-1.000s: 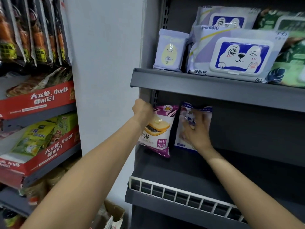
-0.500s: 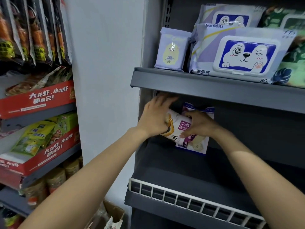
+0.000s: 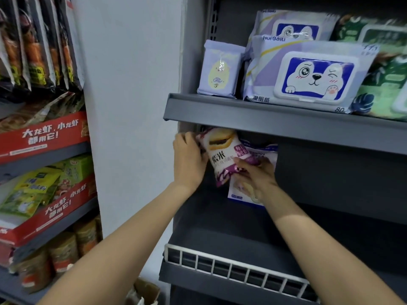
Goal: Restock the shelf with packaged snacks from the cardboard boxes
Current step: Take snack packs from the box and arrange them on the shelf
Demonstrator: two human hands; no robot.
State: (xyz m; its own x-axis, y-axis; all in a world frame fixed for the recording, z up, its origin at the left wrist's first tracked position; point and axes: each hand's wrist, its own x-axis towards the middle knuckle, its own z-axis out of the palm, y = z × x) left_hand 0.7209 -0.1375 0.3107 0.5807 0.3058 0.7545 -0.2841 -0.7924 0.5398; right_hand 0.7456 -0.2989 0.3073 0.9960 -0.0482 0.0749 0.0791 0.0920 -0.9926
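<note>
Early days: both hands, left hand (image 3: 189,160) and right hand (image 3: 255,176), grip the purple snack bag (image 3: 222,154) beside a blue bag (image 3: 269,151) at far left, shelf (image 3: 220,241) mostly bare.

Two hands work under the grey shelf: the left hand (image 3: 188,160) and the right hand (image 3: 256,176). Between them are two snack packs, one purple-and-white pack (image 3: 222,154) and one blue-and-white pack (image 3: 262,150) behind the right hand. Above the hands stand two dog-face wipe packs (image 3: 308,75) and one small lilac pack (image 3: 220,69).
</note>
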